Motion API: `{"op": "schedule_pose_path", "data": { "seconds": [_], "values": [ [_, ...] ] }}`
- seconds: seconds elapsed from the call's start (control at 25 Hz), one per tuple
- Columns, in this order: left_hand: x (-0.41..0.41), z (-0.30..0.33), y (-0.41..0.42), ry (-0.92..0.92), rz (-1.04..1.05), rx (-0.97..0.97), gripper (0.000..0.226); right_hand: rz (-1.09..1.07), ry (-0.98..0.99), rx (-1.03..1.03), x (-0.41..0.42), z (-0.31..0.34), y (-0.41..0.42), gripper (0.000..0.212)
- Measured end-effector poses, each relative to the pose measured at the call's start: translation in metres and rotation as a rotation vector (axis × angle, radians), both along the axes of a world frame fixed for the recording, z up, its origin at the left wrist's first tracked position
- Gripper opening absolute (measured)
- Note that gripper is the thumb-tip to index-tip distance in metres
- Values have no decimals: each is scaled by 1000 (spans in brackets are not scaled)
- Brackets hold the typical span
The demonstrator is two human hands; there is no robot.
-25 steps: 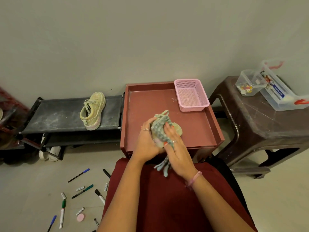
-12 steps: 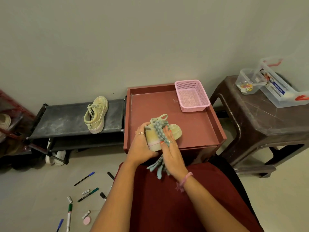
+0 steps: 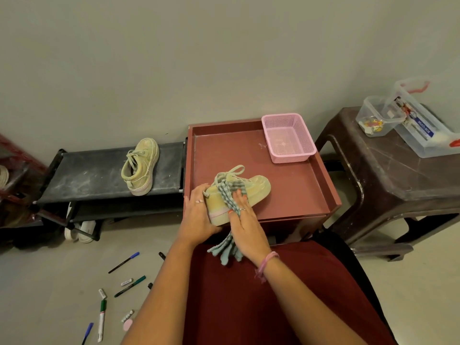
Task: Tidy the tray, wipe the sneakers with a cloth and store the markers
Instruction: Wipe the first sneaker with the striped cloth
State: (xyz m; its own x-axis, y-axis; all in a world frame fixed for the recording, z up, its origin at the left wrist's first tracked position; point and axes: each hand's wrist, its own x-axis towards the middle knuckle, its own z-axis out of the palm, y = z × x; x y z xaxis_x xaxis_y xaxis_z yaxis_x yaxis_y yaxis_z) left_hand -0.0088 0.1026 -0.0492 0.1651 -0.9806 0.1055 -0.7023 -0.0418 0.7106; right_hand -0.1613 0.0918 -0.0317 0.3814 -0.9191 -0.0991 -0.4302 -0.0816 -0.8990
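Tray point(image 3: 293, 195), maroon, carries a pink basket point(image 3: 288, 138) in its far right corner. Sneaker point(image 3: 251, 192) at its near edge: left hand point(image 3: 196, 217) curled round the heel, right hand point(image 3: 245, 225) pressing a checked cloth point(image 3: 227, 195) flat against its side. Markers point(image 3: 129, 286) on the floor, left.

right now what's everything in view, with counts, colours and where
sneaker: one, pale yellow-green, held over tray's near edge
sneaker: one, same colour, on black rack
cloth: one, teal checked, pressed on held sneaker
tray: one, maroon
basket: one, pink, tray's far right corner
markers: several, scattered on floor left
clear boxes: two, on brown stool
left hand: grips sneaker's heel
right hand: flat on cloth
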Motion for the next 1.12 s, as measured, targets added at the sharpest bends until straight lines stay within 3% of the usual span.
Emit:
{"op": "schedule_pose_path", "data": {
  "seconds": [0.28, 0.52, 0.84, 1.0, 1.12],
  "values": [
    [7, -17, -7, -47, 38, 11, 89, -54, 375, -94, -1, -25, -64, 54],
    [18, -35, -8, -74, 120, 159, 107, 19, 589, -227, 17, -28, -59, 55],
    [13, -39, -1, -155, 77, 263, 143, 97, 672, -331, 20, -32, -60, 54],
    [-6, -39, -9, -107, 172, 249, 136, 26, 640, -344, 15, -34, -53, 57],
    [-17, -49, -7, -126, 187, 112, 117, 104, 611, -360, 2, -39, -35, 61]
  ]
}}
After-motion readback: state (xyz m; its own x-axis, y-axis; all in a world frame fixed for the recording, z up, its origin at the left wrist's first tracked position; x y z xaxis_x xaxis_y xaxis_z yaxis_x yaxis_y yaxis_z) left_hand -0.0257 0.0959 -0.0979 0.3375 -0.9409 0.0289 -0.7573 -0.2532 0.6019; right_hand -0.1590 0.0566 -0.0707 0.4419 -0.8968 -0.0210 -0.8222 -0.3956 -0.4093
